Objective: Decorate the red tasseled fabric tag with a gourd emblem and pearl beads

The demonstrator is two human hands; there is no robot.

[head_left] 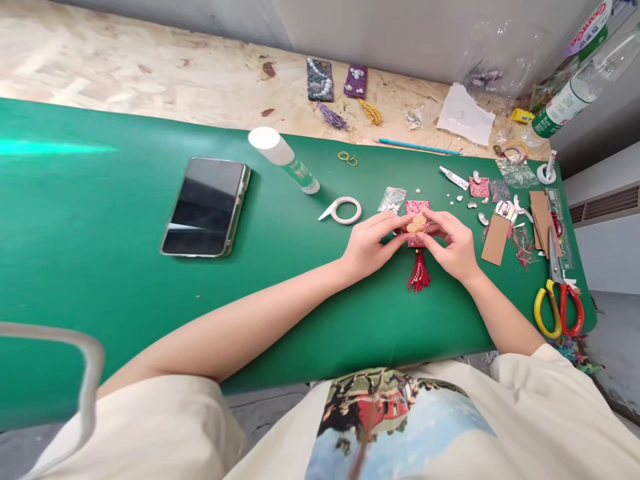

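Note:
Between my two hands, a small tan rounded piece (417, 224) is held by the fingertips over a red patterned rectangle (417, 206). My left hand (371, 245) pinches the piece from the left, and my right hand (451, 245) pinches it from the right. A dark red tassel (419, 272) hangs from the lower edge of the rectangle onto the green mat (310, 300). Just above my left hand lies a small clear bag of white beads (393, 199). The fingers partly cover the rectangle.
A roll of white tape (347, 211), a glue stick (285, 161) and a phone (207, 207) lie to the left. Scissors (556, 293), brown card (497, 239) and a glue tube (454, 178) are at right. A blue pencil (420, 147) lies behind.

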